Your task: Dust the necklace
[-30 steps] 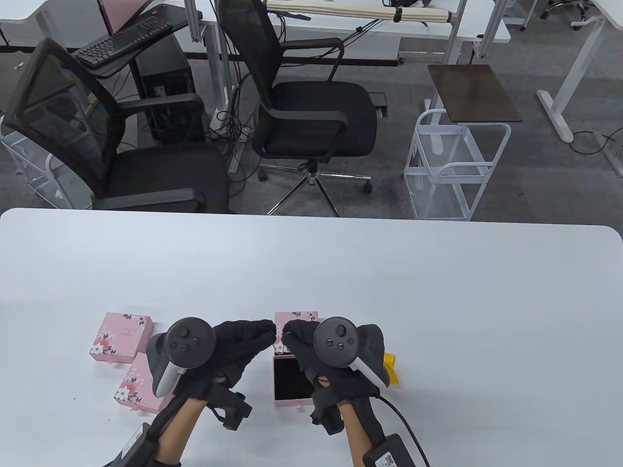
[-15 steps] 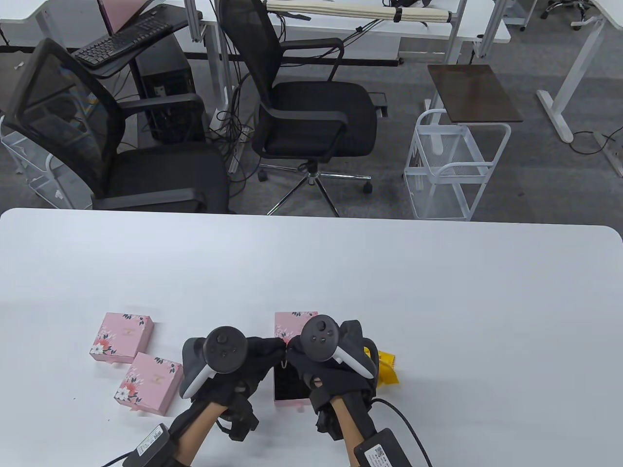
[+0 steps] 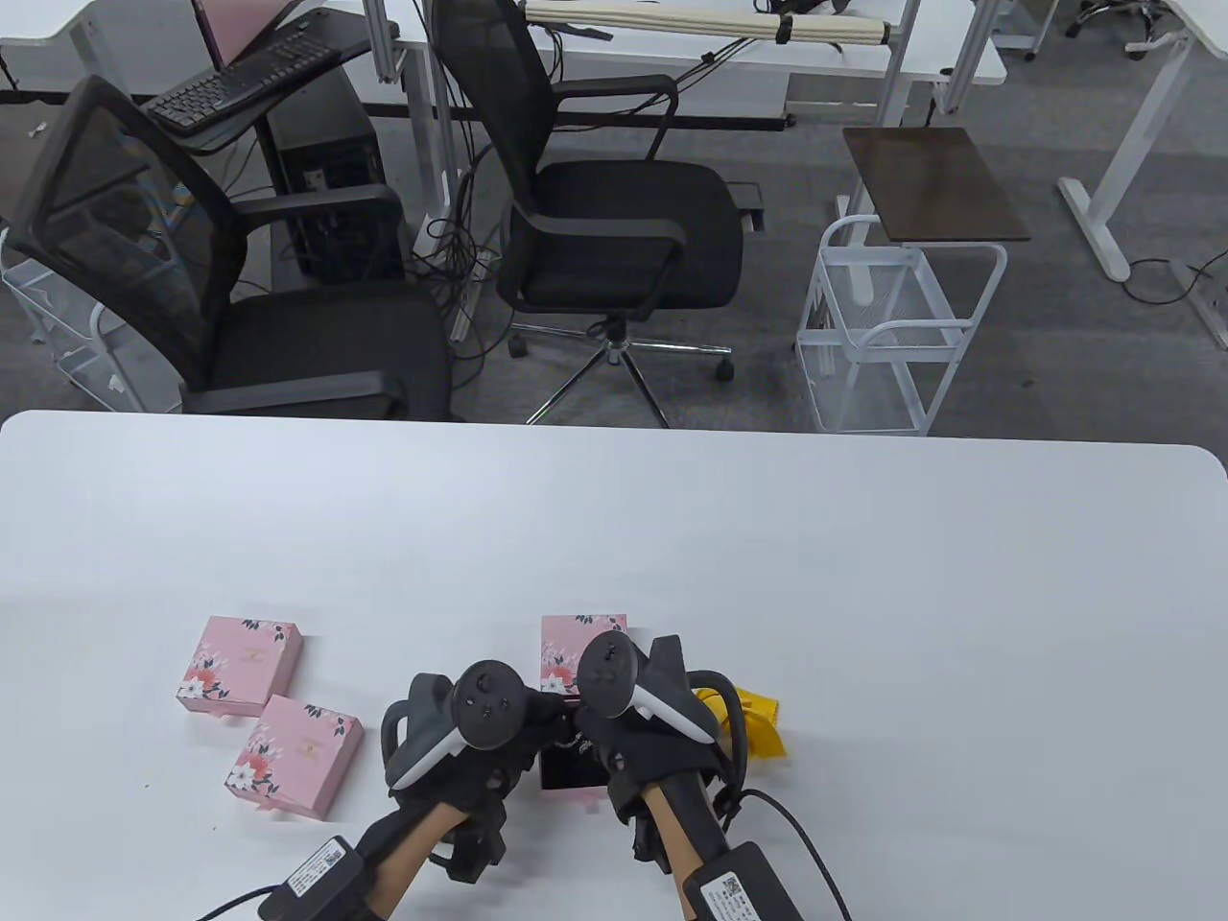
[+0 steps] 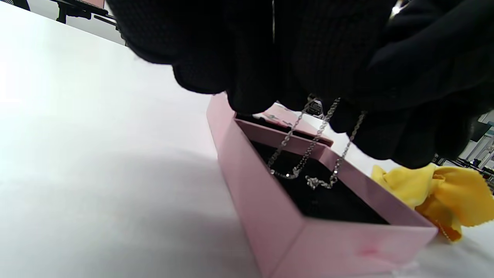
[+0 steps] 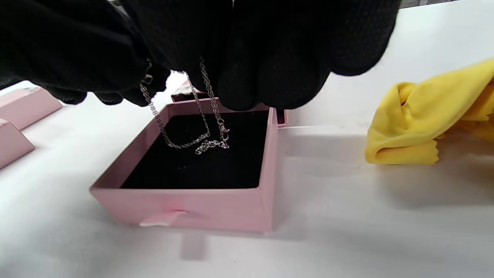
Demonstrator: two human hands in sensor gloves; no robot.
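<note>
Here, a thin silver necklace (image 5: 197, 116) hanging in loops from gloved fingertips, its lowest links and clasp touching the black lining of an open pink box (image 5: 216, 204). Pinched at one end by the left hand (image 3: 499, 743), fingers curled round the chain; pinched at the other by the right hand (image 3: 638, 743), likewise curled on it. Both hands close together, right above the box, fingertips nearly meeting. Inside the box only the black pad and the trailing chain. Pink tab (image 5: 162, 219) on the front wall, facing the person. Just behind the box, a flowered pink lid (image 3: 566, 643), partly hidden by the hands. To the right, near the box but apart from it, a crumpled yellow cloth (image 5: 432, 119) lying on the white table (image 3: 863, 576). Well to the left, two more pink flowered boxes, both closed: one (image 3: 240, 665) farther back, the other (image 3: 295, 756) nearer, set corner to corner; contents not visible. Beyond the table, black office chairs (image 3: 614, 221) and a white wire cart (image 3: 892, 336).
</note>
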